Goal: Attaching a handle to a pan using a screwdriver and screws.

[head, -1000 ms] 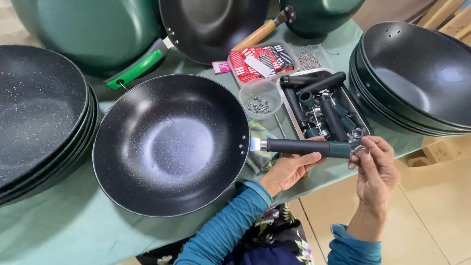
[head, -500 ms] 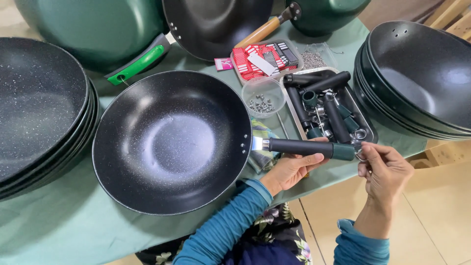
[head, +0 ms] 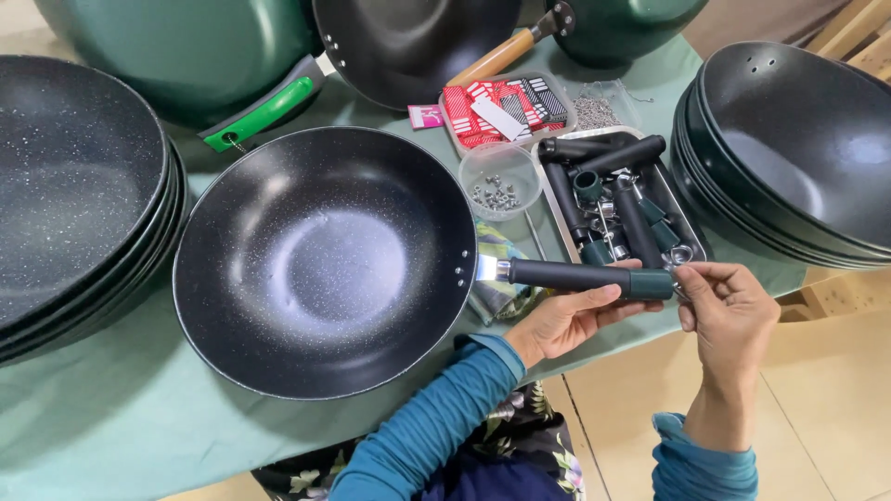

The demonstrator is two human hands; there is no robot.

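Since a second ago: little moved. Black speckled non-stick wok (head: 325,260) lying flat on the desk (head: 111,436) under its green cloth as before, at the centre of view; dark green-black straight handle (head: 580,276) jutting toward 3 o'clock from its rim, now seated against the metal bracket with two rivets showing. Left hand (head: 566,320) cupped under the handle from 6 o'clock, fingers curled around it, unchanged. Right hand (head: 729,311) shifted slightly lower and closer, fingertips pinched narrow at the handle's end at 3 o'clock, seemingly on a small metal ring or fastener, too small to tell. Judged from that: fitting of the handle's end piece under way, not finished. Counts: one wok in hand; one stack of black speckled pans (head: 65,195) at 9 o'clock, four or so rims visible; one stack of deep black woks (head: 798,158) at 2 o'clock, about four; one black wok with wooden handle (head: 418,42) at 12 o'clock; one pan with bright green handle (head: 260,113) at 11 o'clock; one steel tray of loose dark handles (head: 613,199), roughly six; one clear round tub of small screws (head: 499,181); one tray of red and white packets (head: 506,107).
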